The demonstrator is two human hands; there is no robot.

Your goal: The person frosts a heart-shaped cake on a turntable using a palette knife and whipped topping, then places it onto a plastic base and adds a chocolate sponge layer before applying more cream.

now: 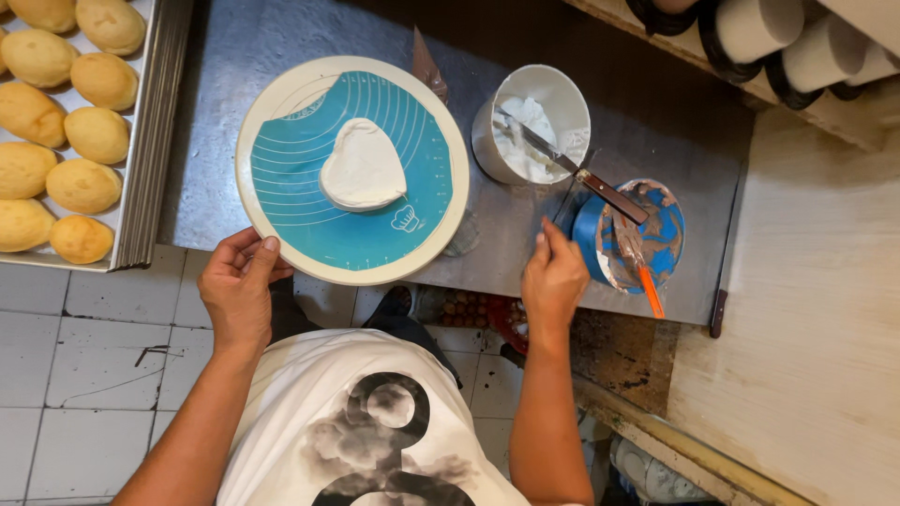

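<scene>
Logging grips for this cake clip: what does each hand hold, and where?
Left hand grips the turntable at its near rim. Right hand touches the blue bowl; any grip is unclear.

It was a bakery's working kitchen. A steel worktable [656, 122] stood over a cracked tiled floor [84, 375]. At the far left, a stack of metal baking trays [155, 131] carried rows of golden buns [66, 122]. Near the middle sat a cake turntable [281, 103], with a cream tub [534, 122] and palette knife [577, 169] to its right.
</scene>
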